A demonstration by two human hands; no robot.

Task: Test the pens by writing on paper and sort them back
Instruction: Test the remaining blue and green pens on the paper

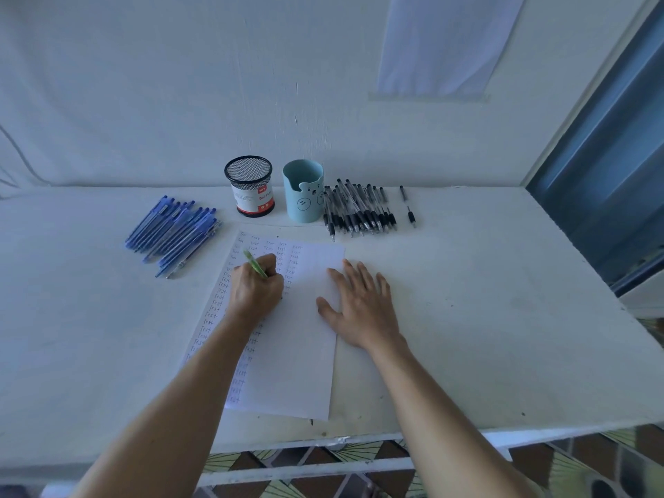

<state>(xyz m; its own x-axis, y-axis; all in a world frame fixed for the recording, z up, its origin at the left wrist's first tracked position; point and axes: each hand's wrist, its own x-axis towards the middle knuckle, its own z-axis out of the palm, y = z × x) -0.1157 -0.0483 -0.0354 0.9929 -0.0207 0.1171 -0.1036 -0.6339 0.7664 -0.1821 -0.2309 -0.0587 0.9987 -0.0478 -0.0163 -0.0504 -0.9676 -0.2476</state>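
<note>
Head view, asker: Where is the green pen [256, 264]?
Teller: It is in the left hand [256, 287]. The fingers are curled tight round it. It leans over the paper [298, 361], which has rows of the word "Test" on it.
Asker: And the right hand [361, 307]?
Teller: It lies flat with its fingers spread apart. It rests on the paper's right edge and on the white surface [485, 282].
Asker: What else is there?
Teller: A heap of blue pens [172, 233] lies left of the paper. Behind the paper stand a black mesh cup [249, 185] and a light blue bear cup [303, 195], side by side. A heap of black pens [359, 210] lies right next to the bear cup.
</note>
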